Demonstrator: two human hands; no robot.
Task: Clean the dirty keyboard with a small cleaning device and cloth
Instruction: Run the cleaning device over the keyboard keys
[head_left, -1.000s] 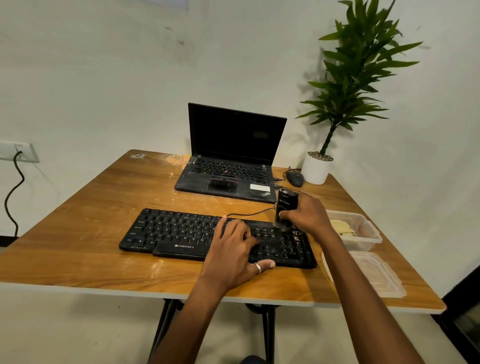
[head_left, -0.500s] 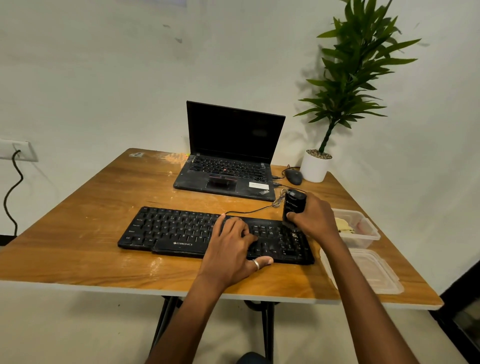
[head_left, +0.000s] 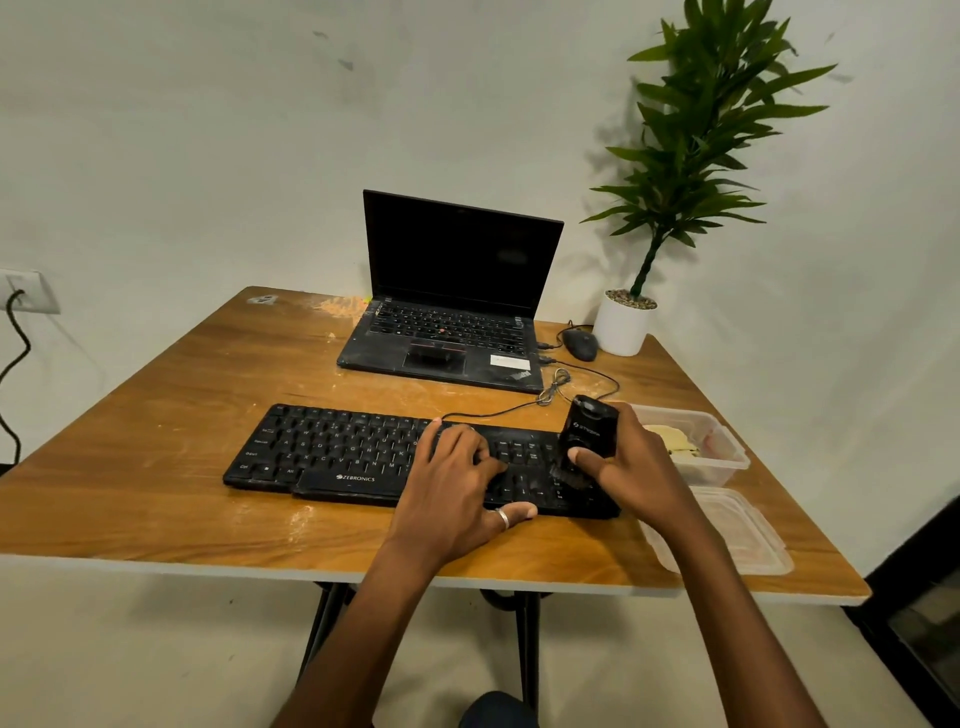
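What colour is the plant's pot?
The pot is white; the head view shows it best.

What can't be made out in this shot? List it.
Head view:
Keys of the keyboard under the left hand: covered by it.
Lower end of the cleaning device: dark against the keys, partly behind the thumb of the right hand.
Contents of the container: partly behind the right hand, too small.
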